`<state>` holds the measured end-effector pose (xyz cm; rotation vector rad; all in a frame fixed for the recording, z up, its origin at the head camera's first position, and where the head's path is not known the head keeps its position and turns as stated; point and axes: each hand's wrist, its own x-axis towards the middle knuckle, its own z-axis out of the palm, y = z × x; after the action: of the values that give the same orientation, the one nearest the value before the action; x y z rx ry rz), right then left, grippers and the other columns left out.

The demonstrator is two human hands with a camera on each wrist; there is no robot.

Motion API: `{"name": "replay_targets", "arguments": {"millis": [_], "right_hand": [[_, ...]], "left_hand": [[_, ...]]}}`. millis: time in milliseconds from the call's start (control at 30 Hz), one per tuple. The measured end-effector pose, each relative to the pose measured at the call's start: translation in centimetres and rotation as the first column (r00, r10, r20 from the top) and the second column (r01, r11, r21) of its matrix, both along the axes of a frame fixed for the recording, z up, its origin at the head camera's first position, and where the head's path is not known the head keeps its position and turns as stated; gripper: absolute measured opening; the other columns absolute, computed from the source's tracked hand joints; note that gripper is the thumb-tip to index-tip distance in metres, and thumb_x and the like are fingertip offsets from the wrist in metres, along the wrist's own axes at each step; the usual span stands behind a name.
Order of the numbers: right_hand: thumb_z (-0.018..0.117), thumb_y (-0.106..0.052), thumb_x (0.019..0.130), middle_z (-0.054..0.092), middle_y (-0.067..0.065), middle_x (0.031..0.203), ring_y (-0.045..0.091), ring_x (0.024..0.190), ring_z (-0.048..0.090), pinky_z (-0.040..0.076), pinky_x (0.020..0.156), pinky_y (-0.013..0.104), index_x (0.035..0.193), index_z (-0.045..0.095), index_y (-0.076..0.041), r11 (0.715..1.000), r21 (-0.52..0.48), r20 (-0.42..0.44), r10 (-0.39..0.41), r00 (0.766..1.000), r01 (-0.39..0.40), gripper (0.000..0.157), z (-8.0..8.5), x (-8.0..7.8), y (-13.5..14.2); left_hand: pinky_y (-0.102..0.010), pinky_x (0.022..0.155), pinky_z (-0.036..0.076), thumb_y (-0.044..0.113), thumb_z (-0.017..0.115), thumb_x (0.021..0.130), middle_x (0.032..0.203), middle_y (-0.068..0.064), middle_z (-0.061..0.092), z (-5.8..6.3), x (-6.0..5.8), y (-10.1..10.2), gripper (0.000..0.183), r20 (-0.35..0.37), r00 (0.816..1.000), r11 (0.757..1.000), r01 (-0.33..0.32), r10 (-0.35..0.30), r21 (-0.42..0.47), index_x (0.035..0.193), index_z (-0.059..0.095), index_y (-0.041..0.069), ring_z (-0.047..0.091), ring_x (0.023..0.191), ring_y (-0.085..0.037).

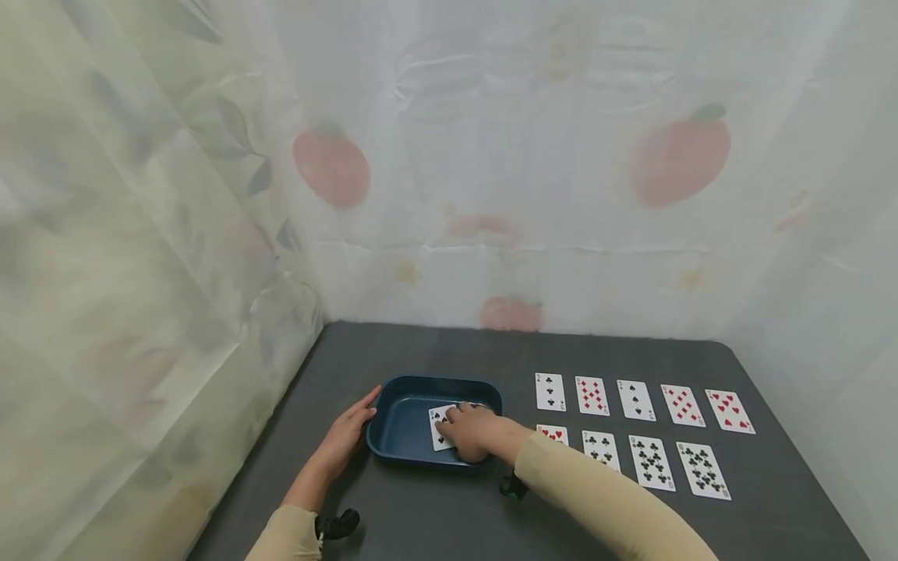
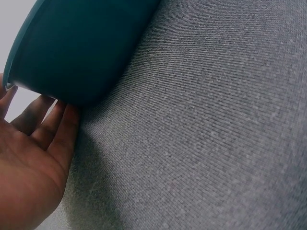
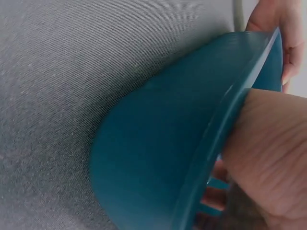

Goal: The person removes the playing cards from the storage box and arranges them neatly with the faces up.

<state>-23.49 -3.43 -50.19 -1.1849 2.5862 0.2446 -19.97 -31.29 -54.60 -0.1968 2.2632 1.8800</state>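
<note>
A shallow dark blue tray (image 1: 400,460) stands on the dark table. My left hand (image 1: 341,440) holds its left end, the thumb at the rim and the fingers laid along the outer wall (image 2: 62,57). Reaching over the tray's right side, my right hand (image 1: 473,431) has its fingers spread and touching a playing card (image 1: 439,442) with black pips. That card lies face up inside the tray, partly hidden under the hand. In the right wrist view the tray's wall (image 3: 144,153) hides most of the right fingers.
Right of the tray, face-up playing cards lie in two rows, among them a three of clubs (image 1: 550,392), a red hearts card (image 1: 730,411) and a black clubs card (image 1: 704,471) at the near right. My right forearm crosses over the near row. A printed curtain (image 1: 449,156) hangs behind the table.
</note>
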Motion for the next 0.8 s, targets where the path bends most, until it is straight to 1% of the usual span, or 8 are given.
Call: {"name": "replay_targets", "arguments": {"millis": [100,167,233,333,433,600,667,800], "right_hand": [[0.068,-0.041,0.097,0.046,-0.001,0.15,0.02,0.129,0.047,0.048,0.098,0.036,0.155,0.045,-0.029,0.999,-0.044,-0.038,-0.015,0.999,0.013,0.063,0.0,-0.2,-0.1],[0.07,-0.046,0.095,0.046,-0.002,0.151,0.02,0.128,0.048,0.049,0.097,0.036,0.155,0.046,-0.028,0.998,-0.059,-0.047,-0.024,0.999,0.021,0.068,-0.1,-0.3,-0.1],[0.071,-0.049,0.094,0.045,-0.002,0.153,0.021,0.13,0.047,0.048,0.099,0.037,0.155,0.046,-0.028,0.997,-0.068,-0.041,-0.033,0.999,0.03,0.07,-0.3,-0.4,0.0],[0.071,-0.053,0.093,0.047,-0.001,0.151,0.021,0.13,0.047,0.048,0.101,0.038,0.154,0.047,-0.027,0.996,-0.074,-0.027,-0.043,0.999,0.041,0.071,-0.7,-0.5,0.0],[0.071,-0.057,0.09,0.049,0.001,0.147,0.021,0.126,0.048,0.049,0.099,0.038,0.154,0.048,-0.025,0.994,-0.103,-0.03,-0.05,0.998,0.047,0.075,-1.2,-0.9,0.0],[0.075,-0.065,0.083,0.049,0.003,0.147,0.021,0.125,0.048,0.049,0.098,0.039,0.155,0.045,-0.021,0.984,-0.158,-0.036,-0.085,0.996,0.078,0.09,-1.6,-1.6,0.0],[0.076,-0.066,0.08,0.048,0.003,0.147,0.021,0.124,0.048,0.049,0.097,0.039,0.156,0.044,-0.02,0.98,-0.179,-0.026,-0.098,0.995,0.092,0.094,-1.7,-1.8,0.0],[0.082,-0.065,0.076,0.05,0.003,0.141,0.02,0.117,0.049,0.05,0.09,0.037,0.154,0.047,-0.018,0.968,-0.219,0.002,-0.121,0.993,0.119,0.098,-1.8,-2.1,-0.2]], "left_hand": [[-0.058,0.12,0.016,0.027,0.043,0.11,0.17,-0.009,0.014,0.1,0.0,0.0,0.052,-0.002,1.0,1.0,0.006,-0.006,0.004,0.162,0.034,0.027,0.012,0.155,-0.034],[-0.058,0.12,0.016,0.027,0.043,0.11,0.17,-0.009,0.014,0.2,0.1,0.0,0.053,-0.003,1.0,1.0,0.007,-0.007,0.007,0.162,0.034,0.027,0.011,0.155,-0.034],[-0.058,0.12,0.016,0.027,0.044,0.11,0.17,-0.009,0.015,0.2,0.1,0.0,0.053,0.0,1.0,1.0,0.0,0.0,0.008,0.162,0.034,0.027,0.012,0.155,-0.034],[-0.059,0.12,0.016,0.027,0.044,0.11,0.17,-0.01,0.016,0.2,0.1,0.0,0.053,-0.002,1.0,1.0,-0.006,0.006,0.005,0.162,0.035,0.026,0.013,0.154,-0.035],[-0.059,0.12,0.017,0.028,0.045,0.11,0.17,-0.01,0.016,0.2,0.1,0.0,0.053,-0.004,1.0,1.0,-0.008,0.008,-0.001,0.161,0.035,0.026,0.014,0.154,-0.035],[-0.058,0.12,0.015,0.029,0.044,0.11,0.17,-0.009,0.015,0.1,0.0,0.0,0.052,-0.009,1.0,1.0,-0.001,0.001,-0.015,0.161,0.035,0.028,0.011,0.155,-0.034],[-0.058,0.12,0.015,0.029,0.044,0.11,0.17,-0.008,0.015,0.0,0.1,0.0,0.052,-0.01,1.0,1.0,0.003,-0.003,-0.014,0.161,0.035,0.028,0.011,0.155,-0.033],[-0.058,0.12,0.015,0.029,0.044,0.11,0.17,-0.007,0.016,0.0,0.1,-0.1,0.052,-0.01,1.0,1.0,0.007,-0.007,-0.004,0.161,0.035,0.027,0.011,0.155,-0.032]]}}
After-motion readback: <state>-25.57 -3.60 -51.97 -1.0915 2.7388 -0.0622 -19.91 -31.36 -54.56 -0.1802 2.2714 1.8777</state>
